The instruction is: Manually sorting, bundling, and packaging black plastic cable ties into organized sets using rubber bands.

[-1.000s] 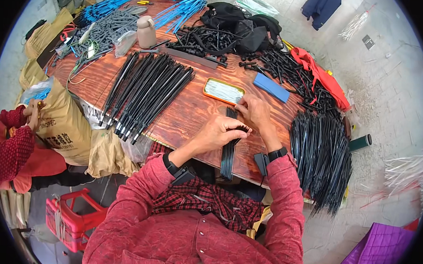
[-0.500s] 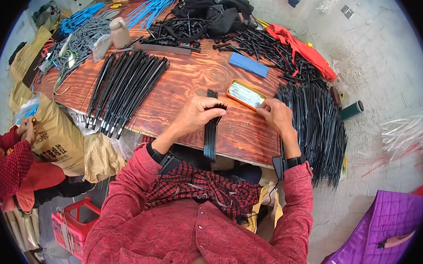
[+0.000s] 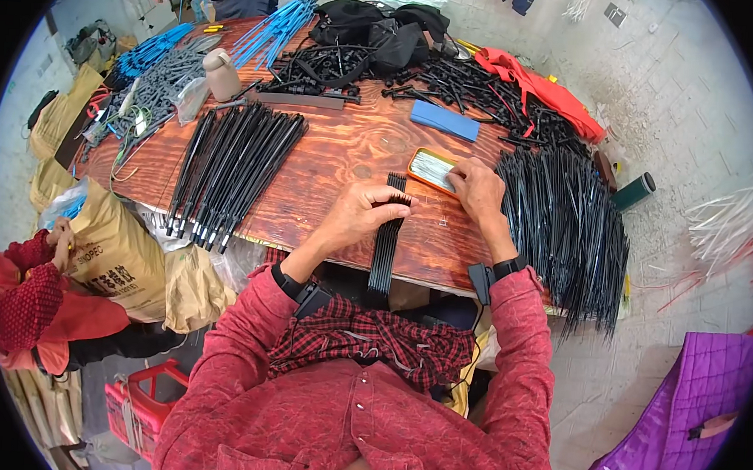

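My left hand [image 3: 353, 218] is closed round a flat bundle of thin black rods [image 3: 382, 265], which hangs past the near table edge; the fingers and thumb grip it near its upper end. My right hand [image 3: 479, 194] reaches over the right end of a shallow orange-rimmed tin [image 3: 413, 162] of fine pale pins. Its thumb and fingertips are pressed together there, and what lies between them is too small to make out. A few loose pins lie on the wood between my hands.
Black rod bundles [image 3: 242, 168] lie left on the wooden table [image 3: 329, 160], and a large pile of black rods [image 3: 559, 236] lies right. Behind are a blue block [image 3: 444, 120], a beige flask [image 3: 222, 75], black parts and red cloth [image 3: 541, 95]. Another person's hands [image 3: 61, 240] show far left.
My right hand has shifted slightly left and up, further over the tin. My left hand still grips the rod bundle. The whole view has shifted a little, and a person at the far side shows more.
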Demonstrator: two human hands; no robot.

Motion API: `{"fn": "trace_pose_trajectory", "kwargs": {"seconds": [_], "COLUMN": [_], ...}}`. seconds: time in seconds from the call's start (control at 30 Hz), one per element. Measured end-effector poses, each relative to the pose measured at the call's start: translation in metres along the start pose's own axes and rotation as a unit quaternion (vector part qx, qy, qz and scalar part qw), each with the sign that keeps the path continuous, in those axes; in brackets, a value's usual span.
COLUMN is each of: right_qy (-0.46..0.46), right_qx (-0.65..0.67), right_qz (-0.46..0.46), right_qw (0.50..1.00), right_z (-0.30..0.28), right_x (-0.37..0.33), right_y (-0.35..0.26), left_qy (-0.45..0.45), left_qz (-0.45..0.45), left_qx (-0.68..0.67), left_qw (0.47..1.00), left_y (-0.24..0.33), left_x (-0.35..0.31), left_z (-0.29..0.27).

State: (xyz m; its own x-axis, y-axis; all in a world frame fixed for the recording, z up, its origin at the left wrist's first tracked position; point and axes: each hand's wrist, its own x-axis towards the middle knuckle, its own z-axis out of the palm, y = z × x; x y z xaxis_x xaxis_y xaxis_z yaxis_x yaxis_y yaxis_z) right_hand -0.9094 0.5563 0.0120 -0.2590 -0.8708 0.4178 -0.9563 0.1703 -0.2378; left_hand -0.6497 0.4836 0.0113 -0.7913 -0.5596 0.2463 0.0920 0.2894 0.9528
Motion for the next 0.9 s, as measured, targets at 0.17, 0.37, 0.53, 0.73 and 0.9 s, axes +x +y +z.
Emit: {"fn": "trace_pose_trajectory", "kwargs": {"seconds": [0.17, 0.37, 0.53, 0.73, 0.9], "right_qy": [0.045, 0.113, -0.131, -0.213, -0.234], "right_qx": [0.033, 0.126, 0.559, 0.633, 0.574], "right_qz": [0.024, 0.081, 0.042, -0.246, -0.236], "right_qw": [0.998, 0.982, 0.818, 0.703, 0.748], "right_z": [-0.005, -0.014, -0.13, -0.243, -0.273], "right_x": [-0.001, 0.0, -0.023, -0.071, -0.065], "right_y": [0.004, -0.004, -0.11, -0.208, -0.195], "left_qy": [-0.002, 0.022, 0.011, 0.039, -0.01], "left_qz": [-0.018, -0.017, 0.063, -0.024, 0.0], "left_qx": [0.005, 0.031, 0.142, -0.008, 0.071], "left_qw": [1.0, 0.999, 0.988, 0.999, 0.997], "left_y": [0.014, 0.02, 0.009, 0.015, 0.014], "left_x": [0.001, -0.002, 0.01, -0.004, 0.009], "left_z": [-0.002, -0.001, -0.001, -0.001, 0.011]}}
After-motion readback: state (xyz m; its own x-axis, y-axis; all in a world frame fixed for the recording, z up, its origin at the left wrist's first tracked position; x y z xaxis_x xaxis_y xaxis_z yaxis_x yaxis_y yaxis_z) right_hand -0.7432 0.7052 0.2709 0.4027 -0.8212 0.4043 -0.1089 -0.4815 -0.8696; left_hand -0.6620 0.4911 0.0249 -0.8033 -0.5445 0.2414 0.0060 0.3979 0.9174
